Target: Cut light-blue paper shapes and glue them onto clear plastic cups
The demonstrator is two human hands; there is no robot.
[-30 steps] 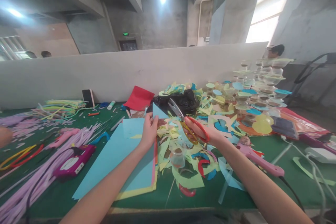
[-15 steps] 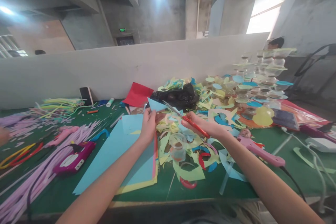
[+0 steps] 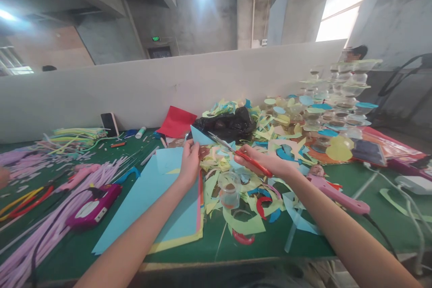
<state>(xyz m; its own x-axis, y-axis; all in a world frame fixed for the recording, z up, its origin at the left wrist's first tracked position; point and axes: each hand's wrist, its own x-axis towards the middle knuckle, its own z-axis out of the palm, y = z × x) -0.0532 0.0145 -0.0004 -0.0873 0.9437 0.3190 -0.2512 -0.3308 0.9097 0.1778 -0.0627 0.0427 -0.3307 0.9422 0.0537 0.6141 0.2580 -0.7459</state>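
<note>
My left hand (image 3: 190,162) pinches a small light-blue paper piece (image 3: 200,136) and holds it up above the table. My right hand (image 3: 266,164) grips red-handled scissors (image 3: 243,155); their blades point left and reach the blue piece's right edge. Below my hands lie light-blue and yellow paper sheets (image 3: 158,198) and a heap of coloured paper scraps (image 3: 243,189). A small clear cup (image 3: 228,188) stands among the scraps, just below the scissors.
A pink glue gun (image 3: 334,193) lies right of my right arm, another glue gun (image 3: 76,176) and a magenta device (image 3: 92,204) at the left with purple strips (image 3: 43,229). Stacked clear cups with paper discs (image 3: 324,108) stand back right. A black bag (image 3: 229,123), red paper (image 3: 177,121) and phone (image 3: 110,123) sit by the grey partition.
The scissors' blades have closed and tilted flatter onto the blue piece. Both hands have shifted slightly up and away from me; the view has dipped a little.
</note>
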